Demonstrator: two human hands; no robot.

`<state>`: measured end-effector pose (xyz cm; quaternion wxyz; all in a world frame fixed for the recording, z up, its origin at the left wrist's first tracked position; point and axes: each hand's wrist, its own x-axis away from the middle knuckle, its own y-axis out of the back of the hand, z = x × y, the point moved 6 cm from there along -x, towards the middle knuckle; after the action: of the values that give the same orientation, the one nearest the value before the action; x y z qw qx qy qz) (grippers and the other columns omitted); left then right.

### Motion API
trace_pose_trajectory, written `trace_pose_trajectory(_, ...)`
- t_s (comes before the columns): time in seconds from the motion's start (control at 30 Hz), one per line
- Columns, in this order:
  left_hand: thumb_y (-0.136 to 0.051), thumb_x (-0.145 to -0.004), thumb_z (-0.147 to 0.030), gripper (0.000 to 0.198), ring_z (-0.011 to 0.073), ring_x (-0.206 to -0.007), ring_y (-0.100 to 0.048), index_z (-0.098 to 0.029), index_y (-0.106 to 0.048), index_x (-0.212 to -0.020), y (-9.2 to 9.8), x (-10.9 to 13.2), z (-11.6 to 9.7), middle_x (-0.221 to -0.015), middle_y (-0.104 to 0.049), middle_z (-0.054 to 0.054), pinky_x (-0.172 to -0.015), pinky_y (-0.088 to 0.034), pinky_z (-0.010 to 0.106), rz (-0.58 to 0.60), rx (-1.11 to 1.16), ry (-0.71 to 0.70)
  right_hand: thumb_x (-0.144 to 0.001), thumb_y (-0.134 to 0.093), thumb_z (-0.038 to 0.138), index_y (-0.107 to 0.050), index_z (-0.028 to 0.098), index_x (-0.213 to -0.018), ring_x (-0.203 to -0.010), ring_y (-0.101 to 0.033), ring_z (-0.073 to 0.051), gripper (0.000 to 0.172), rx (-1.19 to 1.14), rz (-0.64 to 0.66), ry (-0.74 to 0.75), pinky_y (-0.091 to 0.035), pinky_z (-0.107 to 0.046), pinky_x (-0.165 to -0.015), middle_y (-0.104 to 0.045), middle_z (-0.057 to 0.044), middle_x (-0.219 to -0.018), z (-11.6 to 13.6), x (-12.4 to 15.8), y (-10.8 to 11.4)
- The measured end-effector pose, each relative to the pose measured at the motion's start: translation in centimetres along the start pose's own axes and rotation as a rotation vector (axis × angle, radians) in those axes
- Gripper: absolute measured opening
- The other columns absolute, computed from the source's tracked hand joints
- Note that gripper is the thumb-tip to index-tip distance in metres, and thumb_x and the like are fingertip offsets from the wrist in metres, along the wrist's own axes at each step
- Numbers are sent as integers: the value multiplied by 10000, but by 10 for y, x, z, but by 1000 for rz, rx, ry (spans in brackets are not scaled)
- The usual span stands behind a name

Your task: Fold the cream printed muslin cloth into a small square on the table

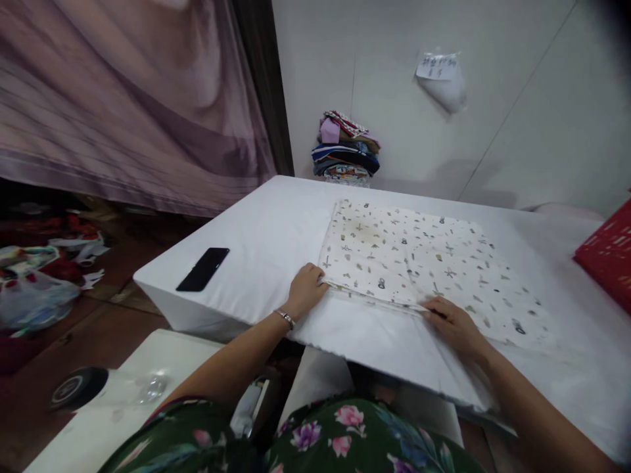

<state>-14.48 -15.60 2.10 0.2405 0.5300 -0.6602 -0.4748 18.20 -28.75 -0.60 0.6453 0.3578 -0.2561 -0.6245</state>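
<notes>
A white cloth (389, 253) with small scattered prints lies flat and folded in layers on the white-covered table (266, 217). A faint yellowish stain shows near its far left part. My left hand (306, 289), with a bracelet at the wrist, is closed on the cloth's near left corner. Farther right along the same near edge, my right hand (451, 322) pinches the fabric between thumb and fingers. The edge between the two hands looks fairly straight, and small creases run from the right hand's grip.
A black phone (203, 269) lies on the table's left part. Folded clothes (348, 148) are stacked at the far edge by the wall. At right stands a red item (608, 256). A white bench (133, 394) is at lower left, and plastic bags (39, 299) lie beyond it.
</notes>
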Motion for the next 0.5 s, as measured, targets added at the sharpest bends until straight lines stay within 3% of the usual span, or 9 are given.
trace_pose_trajectory(0.23, -475, -791, -242, 157, 190, -762, -591, -226, -520, -940, 13, 0, 14, -817, -643, 18, -627, -366, 276, 143, -43, 188, -908, -417, 358, -640, 221, -1025, -922, -565, -221, 287, 199, -74, 104, -467, -369, -802, -608, -85, -990, 17, 7, -4)
trace_pose_trajectory(0.5, -460, -793, -236, 178, 212, -772, -609, -250, -483, -969, 19, 3, 24, -832, -663, 20, -615, -335, 278, 231, -172, 114, -927, -384, 235, -635, 197, -1042, -834, -542, -204, 279, 453, -104, 293, -447, -347, -727, -620, -87, -929, 42, 12, -17)
